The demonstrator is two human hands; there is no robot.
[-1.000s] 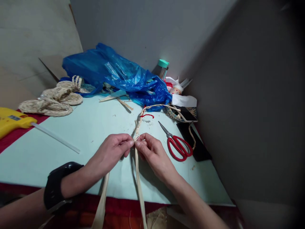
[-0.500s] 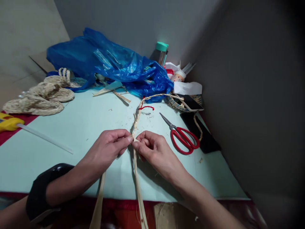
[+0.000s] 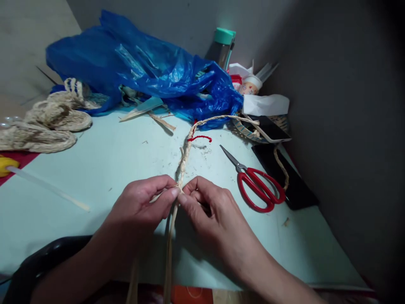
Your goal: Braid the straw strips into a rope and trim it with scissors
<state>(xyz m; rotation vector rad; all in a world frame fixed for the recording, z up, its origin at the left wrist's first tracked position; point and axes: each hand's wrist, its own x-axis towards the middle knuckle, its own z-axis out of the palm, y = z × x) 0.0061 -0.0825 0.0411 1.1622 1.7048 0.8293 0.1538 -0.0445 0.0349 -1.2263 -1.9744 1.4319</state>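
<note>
A pale braid of dried plant fibre [image 3: 185,158] runs away from me over the table, with a red string [image 3: 201,137] tied near its bend. At its near end my left hand [image 3: 147,198] pinches the strands between thumb and forefinger. Close against it, my right hand [image 3: 207,202] is also closed on the strands, fingertips almost meeting the left ones. Loose flat strands [image 3: 170,253] hang from the pinch toward the table's front edge. Exactly which strand each hand grips is hidden by the fingers. Red-handled scissors [image 3: 253,181] lie to the right, blades apart.
A blue plastic bag [image 3: 152,71] spreads across the back. Bundled braided cord [image 3: 53,122] lies at left, above a yellow glue gun [image 3: 8,164] with a glue stick. At right are a phone [image 3: 268,128], a dark flat object [image 3: 297,190] and a bottle [image 3: 221,48] behind.
The view has come closer and shifted, so the scissors sit farther right and the bag higher. Both hands still pinch the braid's near end; the hanging strands have swung slightly left.
</note>
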